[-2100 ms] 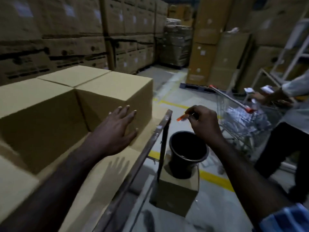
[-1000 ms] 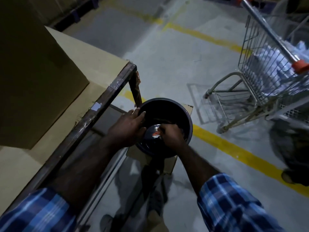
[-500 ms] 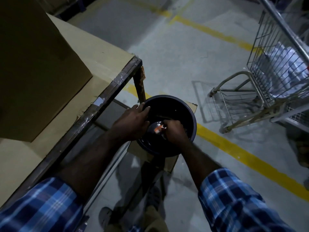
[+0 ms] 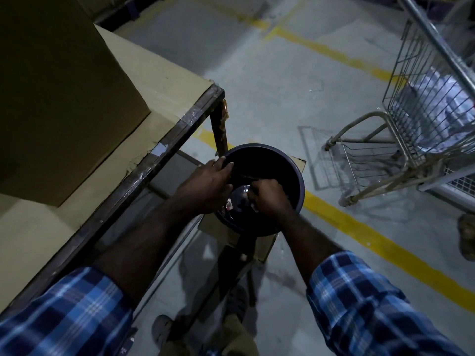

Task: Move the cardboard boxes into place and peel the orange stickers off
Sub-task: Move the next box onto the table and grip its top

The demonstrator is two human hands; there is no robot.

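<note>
A large cardboard box [image 4: 64, 98] stands on a cardboard-topped table [image 4: 169, 80] at the left. Beside the table's corner a black bucket [image 4: 288, 160] sits on a small cardboard box [image 4: 261, 246]. My left hand [image 4: 208, 183] rests on the bucket's near-left rim with its fingers stretched over the edge. My right hand [image 4: 270, 199] reaches down inside the bucket with its fingers curled. A small orange sticker [image 4: 228, 203] shows on the bucket's shiny bottom between the two hands, apart from my right fingertips.
A wire shopping cart [image 4: 424, 111] holding white packets stands at the right. Yellow floor lines [image 4: 372, 242] cross the grey concrete. The table's dark metal edge [image 4: 154, 160] runs diagonally by my left arm. Another person's shoe [image 4: 466, 235] is at the right edge.
My right hand carried the orange sticker from above the table down into the bucket. My left hand left the box and came to the bucket's rim. The sticker now lies apart from my right fingers.
</note>
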